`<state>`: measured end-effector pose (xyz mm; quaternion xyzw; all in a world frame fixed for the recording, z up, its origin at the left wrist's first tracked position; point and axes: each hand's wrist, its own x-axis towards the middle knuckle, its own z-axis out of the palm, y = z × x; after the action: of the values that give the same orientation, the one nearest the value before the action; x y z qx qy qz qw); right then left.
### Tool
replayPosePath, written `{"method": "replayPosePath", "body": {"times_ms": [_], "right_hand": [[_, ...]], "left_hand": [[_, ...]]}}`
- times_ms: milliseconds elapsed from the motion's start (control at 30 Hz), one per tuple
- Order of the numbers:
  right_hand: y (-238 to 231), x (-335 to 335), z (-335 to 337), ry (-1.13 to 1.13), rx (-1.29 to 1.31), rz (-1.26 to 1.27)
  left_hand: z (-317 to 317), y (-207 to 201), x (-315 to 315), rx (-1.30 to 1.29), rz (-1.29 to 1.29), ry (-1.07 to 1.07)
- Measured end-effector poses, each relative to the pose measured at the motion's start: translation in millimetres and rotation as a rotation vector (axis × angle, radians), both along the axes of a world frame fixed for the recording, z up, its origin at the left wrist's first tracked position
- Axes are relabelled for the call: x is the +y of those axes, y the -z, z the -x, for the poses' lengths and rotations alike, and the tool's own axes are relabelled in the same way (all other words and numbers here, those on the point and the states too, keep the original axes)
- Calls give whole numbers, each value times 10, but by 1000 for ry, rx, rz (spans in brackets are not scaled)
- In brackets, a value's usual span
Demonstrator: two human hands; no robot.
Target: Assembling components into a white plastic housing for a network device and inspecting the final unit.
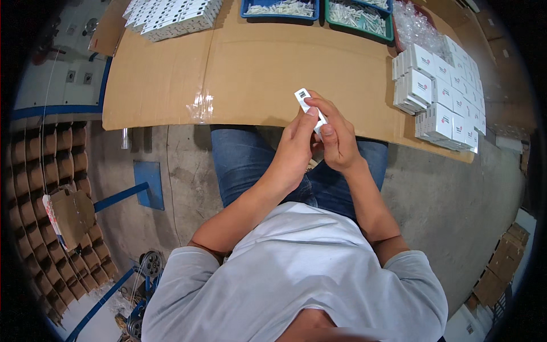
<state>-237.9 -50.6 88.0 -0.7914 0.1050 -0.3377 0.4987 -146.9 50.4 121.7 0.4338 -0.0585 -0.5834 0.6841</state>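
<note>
A small white box [302,97] with dark print on its end is held between both hands, just over the near edge of the cardboard-covered table [256,74]. My left hand [295,139] has its fingers closed on the box's lower side, thumb pointing up along it. My right hand [339,139] grips it from the other side, with the index finger curled over its upper part and the thumb on its lower end. A dark gap shows near the lower end, between the fingers. What lies inside the box is hidden.
Stacked white boxes stand at the table's right [441,97] and far left [174,17]. A blue tray [279,18] and a green tray [359,31] hold many small white pieces at the far edge. Beside them is a heap of clear plastic pieces [416,25]. Blue machine parts [149,185] stand at the left.
</note>
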Motion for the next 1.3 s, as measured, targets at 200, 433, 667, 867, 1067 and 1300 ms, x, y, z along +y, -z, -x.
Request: {"method": "replayPosePath", "body": {"times_ms": [200,433,667,867,1067,1300], "right_hand": [[8,-5,8,-5,4,-7],[14,16,43,11,26,-121],[-9,-11,9,-10,13,-116],[-51,-40,-18,-24,59,-185],[23,-102,-5,-177,-98,-573],[-69,-218,23,-119,-61,-415]], "left_hand": [[-5,70,10,-9,17,-4],[30,18,4,-15,-28,-2],[9,37,1,0,-7,-24],[-41,37,-22,91,60,-18],[-103,9,32,68,88,10],[-298,35,-22,174,129,-109]]}}
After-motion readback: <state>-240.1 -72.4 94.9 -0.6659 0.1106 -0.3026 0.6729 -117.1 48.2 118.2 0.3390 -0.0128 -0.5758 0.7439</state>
